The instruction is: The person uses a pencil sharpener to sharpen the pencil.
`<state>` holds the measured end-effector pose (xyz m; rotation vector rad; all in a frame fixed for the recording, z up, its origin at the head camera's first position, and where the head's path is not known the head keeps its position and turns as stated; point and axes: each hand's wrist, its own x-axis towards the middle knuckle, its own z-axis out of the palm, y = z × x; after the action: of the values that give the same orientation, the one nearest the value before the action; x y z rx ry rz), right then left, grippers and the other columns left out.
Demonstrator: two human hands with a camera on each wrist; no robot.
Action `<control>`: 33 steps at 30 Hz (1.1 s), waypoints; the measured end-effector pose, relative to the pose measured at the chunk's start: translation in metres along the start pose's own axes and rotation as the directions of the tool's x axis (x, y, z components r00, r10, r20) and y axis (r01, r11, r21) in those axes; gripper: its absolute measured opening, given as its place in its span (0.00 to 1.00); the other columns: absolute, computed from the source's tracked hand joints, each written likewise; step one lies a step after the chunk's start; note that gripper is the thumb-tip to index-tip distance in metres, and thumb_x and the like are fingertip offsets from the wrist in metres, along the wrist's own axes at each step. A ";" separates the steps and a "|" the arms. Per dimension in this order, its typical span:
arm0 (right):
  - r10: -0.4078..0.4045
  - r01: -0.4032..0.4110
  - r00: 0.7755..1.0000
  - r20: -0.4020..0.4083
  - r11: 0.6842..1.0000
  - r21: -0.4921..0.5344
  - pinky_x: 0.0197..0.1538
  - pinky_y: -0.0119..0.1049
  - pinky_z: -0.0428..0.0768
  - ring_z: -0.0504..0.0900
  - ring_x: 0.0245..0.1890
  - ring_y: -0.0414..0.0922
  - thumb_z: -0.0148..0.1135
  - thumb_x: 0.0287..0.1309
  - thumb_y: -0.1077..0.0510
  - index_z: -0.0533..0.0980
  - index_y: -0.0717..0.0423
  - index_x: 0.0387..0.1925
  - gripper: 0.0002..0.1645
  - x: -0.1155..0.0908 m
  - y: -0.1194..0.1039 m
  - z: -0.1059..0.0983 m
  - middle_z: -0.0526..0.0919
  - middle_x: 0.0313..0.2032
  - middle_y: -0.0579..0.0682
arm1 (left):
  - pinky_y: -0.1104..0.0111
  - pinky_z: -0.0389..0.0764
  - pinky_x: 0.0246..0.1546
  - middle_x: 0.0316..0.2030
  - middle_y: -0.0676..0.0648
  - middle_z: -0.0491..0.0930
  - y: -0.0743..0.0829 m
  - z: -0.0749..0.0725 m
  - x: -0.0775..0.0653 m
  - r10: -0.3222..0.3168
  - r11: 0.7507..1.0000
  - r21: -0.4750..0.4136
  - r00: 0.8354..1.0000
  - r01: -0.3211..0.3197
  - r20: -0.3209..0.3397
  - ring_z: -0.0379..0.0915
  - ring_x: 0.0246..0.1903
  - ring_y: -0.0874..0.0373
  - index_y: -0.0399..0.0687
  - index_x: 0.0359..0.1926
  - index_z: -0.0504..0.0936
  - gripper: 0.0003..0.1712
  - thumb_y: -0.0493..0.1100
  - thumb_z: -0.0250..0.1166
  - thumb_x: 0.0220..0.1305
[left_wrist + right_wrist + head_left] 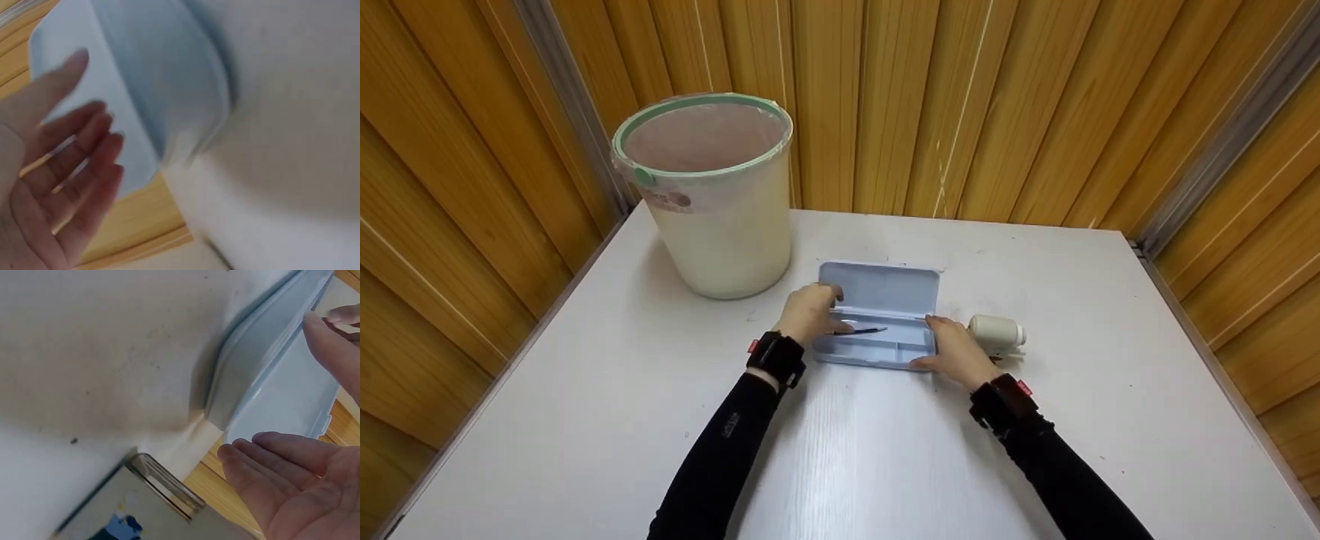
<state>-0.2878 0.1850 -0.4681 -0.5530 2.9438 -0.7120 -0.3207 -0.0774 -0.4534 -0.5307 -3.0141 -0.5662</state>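
A light blue pencil case (877, 352) lies open on the table, its lid (877, 289) tipped back behind it. A slim dark pen-like stick (870, 331) lies over the tray, one end by the left thumb. My left hand (810, 313) is over the case's left end, its fingers (93, 146) loosely bent with nothing between them in the left wrist view. My right hand (956, 351) spans the case's right end, thumb at the front corner and fingers at the back corner. In the right wrist view its fingers (270, 467) are nearly straight, the thumb by the rim.
A cream cylindrical object (996, 334) lies just right of the right hand. A tall cream bin (727, 232) with a green rim and plastic liner stands at the back left. Wood-patterned panels (885, 112) surround the white table (825, 450).
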 end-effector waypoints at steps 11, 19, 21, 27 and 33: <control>0.040 -0.041 0.999 0.010 0.995 0.095 0.65 0.56 0.70 0.77 0.58 0.63 0.79 0.43 0.54 0.70 0.71 0.62 0.47 0.002 0.005 0.004 0.79 0.55 0.69 | 0.52 0.78 0.55 0.47 0.38 0.85 -0.007 -0.002 -0.034 -0.135 0.977 -0.145 0.977 0.159 0.163 0.81 0.49 0.42 0.40 0.53 0.80 0.40 0.48 0.83 0.36; 0.044 -0.044 0.999 0.010 0.997 0.061 0.64 0.56 0.71 0.78 0.57 0.63 0.80 0.40 0.52 0.71 0.69 0.61 0.47 0.000 -0.005 0.004 0.80 0.55 0.68 | 0.53 0.79 0.52 0.43 0.39 0.86 -0.011 0.000 -0.042 -0.141 0.977 -0.147 0.983 0.158 0.119 0.81 0.45 0.44 0.39 0.49 0.82 0.38 0.43 0.84 0.31; 0.048 -0.049 0.999 0.012 0.998 0.049 0.63 0.56 0.72 0.79 0.57 0.63 0.80 0.40 0.52 0.71 0.69 0.61 0.47 -0.002 -0.010 0.005 0.80 0.55 0.68 | 0.53 0.80 0.51 0.42 0.39 0.86 -0.010 -0.002 -0.046 -0.143 0.979 -0.131 0.982 0.158 0.120 0.82 0.44 0.44 0.38 0.49 0.82 0.39 0.42 0.85 0.30; 0.057 -0.059 0.998 0.019 0.995 0.075 0.63 0.56 0.72 0.79 0.56 0.62 0.81 0.37 0.55 0.71 0.68 0.61 0.48 -0.008 -0.018 0.010 0.81 0.54 0.67 | 0.54 0.82 0.46 0.39 0.38 0.86 -0.005 -0.006 -0.056 -0.156 0.985 -0.051 0.981 0.162 0.116 0.83 0.39 0.44 0.35 0.46 0.83 0.38 0.42 0.85 0.28; 0.057 -0.057 0.998 -0.001 0.994 0.095 0.63 0.55 0.73 0.79 0.56 0.61 0.81 0.37 0.56 0.71 0.67 0.62 0.49 -0.011 -0.024 0.015 0.81 0.54 0.66 | 0.54 0.83 0.43 0.36 0.38 0.86 -0.003 -0.007 -0.063 -0.159 0.986 -0.036 0.982 0.164 0.104 0.83 0.36 0.44 0.34 0.44 0.83 0.37 0.42 0.85 0.27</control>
<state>-0.2674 0.1628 -0.4713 -0.4583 2.8974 -0.8421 -0.2630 -0.1033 -0.4534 -0.3267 -3.1678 -0.6344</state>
